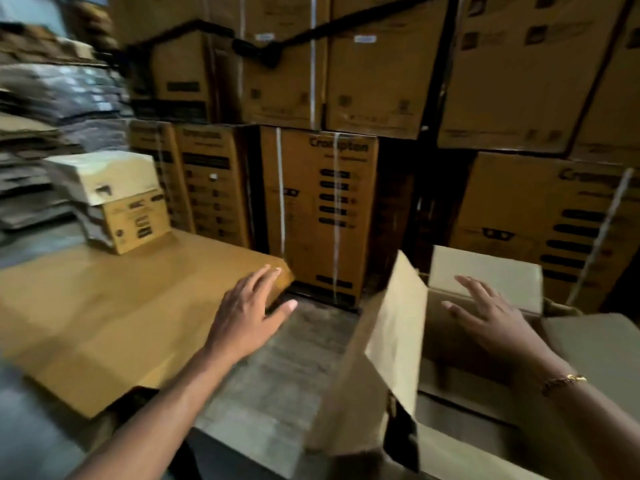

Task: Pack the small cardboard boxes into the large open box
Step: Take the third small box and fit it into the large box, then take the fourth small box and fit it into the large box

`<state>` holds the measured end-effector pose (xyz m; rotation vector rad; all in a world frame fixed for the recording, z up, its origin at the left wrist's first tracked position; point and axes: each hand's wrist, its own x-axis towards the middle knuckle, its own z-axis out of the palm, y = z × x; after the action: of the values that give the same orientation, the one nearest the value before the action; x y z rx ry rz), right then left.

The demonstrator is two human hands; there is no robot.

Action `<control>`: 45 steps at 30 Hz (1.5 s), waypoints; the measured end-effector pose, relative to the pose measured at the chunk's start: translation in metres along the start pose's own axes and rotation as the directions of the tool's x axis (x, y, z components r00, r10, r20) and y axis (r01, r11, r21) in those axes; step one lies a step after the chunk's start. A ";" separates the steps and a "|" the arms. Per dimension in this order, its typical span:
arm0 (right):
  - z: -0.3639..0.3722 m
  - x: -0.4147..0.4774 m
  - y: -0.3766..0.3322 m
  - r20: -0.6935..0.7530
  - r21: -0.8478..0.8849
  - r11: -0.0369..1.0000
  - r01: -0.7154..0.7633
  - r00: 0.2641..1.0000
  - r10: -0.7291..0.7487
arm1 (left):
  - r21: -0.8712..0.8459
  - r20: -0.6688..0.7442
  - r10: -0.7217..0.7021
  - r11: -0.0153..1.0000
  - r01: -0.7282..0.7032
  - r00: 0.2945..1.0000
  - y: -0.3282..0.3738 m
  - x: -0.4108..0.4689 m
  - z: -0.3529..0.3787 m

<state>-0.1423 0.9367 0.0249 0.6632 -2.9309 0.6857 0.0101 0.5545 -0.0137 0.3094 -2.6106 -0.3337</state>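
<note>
Closest to the lens was the tall side flap of the large open box (pixel 391 327), standing up at lower right with the box's dark inside just past it. The right hand (pixel 491 317) was over that opening, palm down, fingers straight and spread, holding nothing. There was a gold bracelet (pixel 564 380) on that wrist. Behind the hand a pale cardboard panel (pixel 485 271) rose at the far side of the box; honestly couldn't tell if it was a flap or a carton sitting inside.

The left hand (pixel 249 313) reached out over the near corner of a wide flat brown carton (pixel 104 306) to the left, fingers apart and relaxed, nothing gripped. Whether the fingertips actually touched the corner, can't say, it was blurry.

The small cardboard boxes (pixel 128 220) were still way over at the far left end of that flat carton, two of them stacked, the top one paler and sitting a bit skewed. Well apart from both hands and from the big box.

A wall of stacked printed cartons (pixel 318 209) filled the background, and bare grey floor (pixel 277 375) showed between the flat carton and the open box.
</note>
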 end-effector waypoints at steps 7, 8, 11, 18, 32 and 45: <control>0.083 0.081 -0.168 0.067 0.132 0.982 0.135 0.987 -0.144 | -0.196 -0.035 -0.241 0.953 0.230 0.970 -0.183 -0.022 -0.070; 0.096 0.090 -0.193 0.082 0.158 0.977 0.146 0.984 -0.161 | -0.232 -0.026 -0.285 0.934 0.271 0.958 -0.205 -0.025 -0.080; 0.134 0.114 -0.264 0.131 0.239 0.957 0.162 0.971 -0.198 | -0.293 -0.010 -0.389 0.882 0.369 0.921 -0.267 -0.034 -0.109; 0.210 0.151 -0.402 0.230 0.404 0.887 0.224 0.913 -0.336 | -0.485 -0.052 -0.549 0.744 0.459 0.834 -0.387 -0.049 -0.157; 0.374 0.299 -0.597 0.282 0.684 0.724 0.092 0.882 -0.378 | -0.665 0.021 -0.591 0.594 0.453 0.806 -0.616 0.047 -0.188; 0.457 0.454 -0.794 0.311 0.816 0.559 -0.149 0.927 -0.208 | -0.664 0.072 -0.539 0.602 0.443 0.839 -0.840 0.245 -0.182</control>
<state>-0.2004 -0.0840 0.0081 0.9730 -2.7058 2.2503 0.0222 -0.3390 0.0059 0.7661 -2.0351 -1.3446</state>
